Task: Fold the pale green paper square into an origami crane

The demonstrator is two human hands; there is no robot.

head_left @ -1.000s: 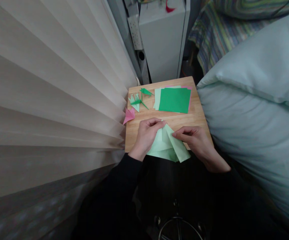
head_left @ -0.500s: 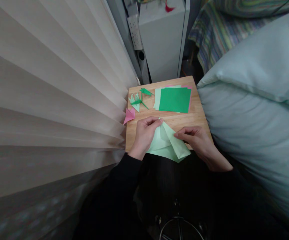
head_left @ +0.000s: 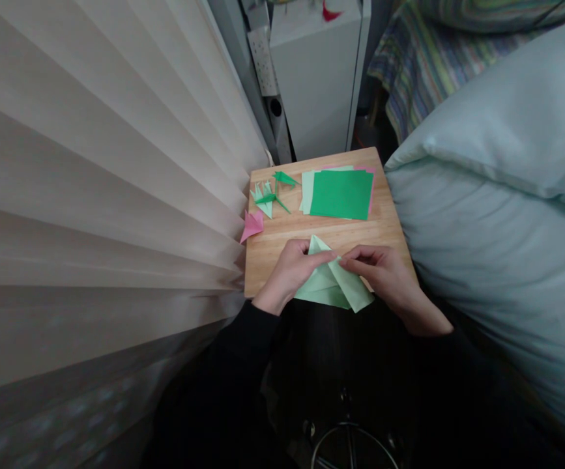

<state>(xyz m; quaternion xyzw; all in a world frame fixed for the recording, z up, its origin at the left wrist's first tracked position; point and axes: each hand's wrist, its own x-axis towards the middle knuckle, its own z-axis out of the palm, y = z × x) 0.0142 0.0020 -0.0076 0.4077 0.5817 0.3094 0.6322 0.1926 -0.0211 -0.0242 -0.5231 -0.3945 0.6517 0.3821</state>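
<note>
A sheet of light green origami paper (head_left: 349, 281), partly folded, is held over the near edge of the small wooden table (head_left: 282, 229). One side of it is turned over in a slanting flap, and its pointed tip faces away from me. My left hand (head_left: 296, 266) grips the paper from the left, its thumb lying across to the flap's edge. From the right, my right hand (head_left: 382, 270) pinches the same edge between thumb and fingers, close to the left thumb. The fingers behind the paper are hidden.
Folded green paper cranes (head_left: 268, 198) and a pink folded piece (head_left: 252, 225) lie at the table's left. A stack of green, pale green and pink paper (head_left: 341, 194) lies at the back. A pleated curtain (head_left: 165, 195) borders the left, bedding (head_left: 487, 176) the right.
My left thumb has moved from the paper's tip down and right to the flap's edge, near my right fingers. The tip is now uncovered. The right hand has barely moved.
</note>
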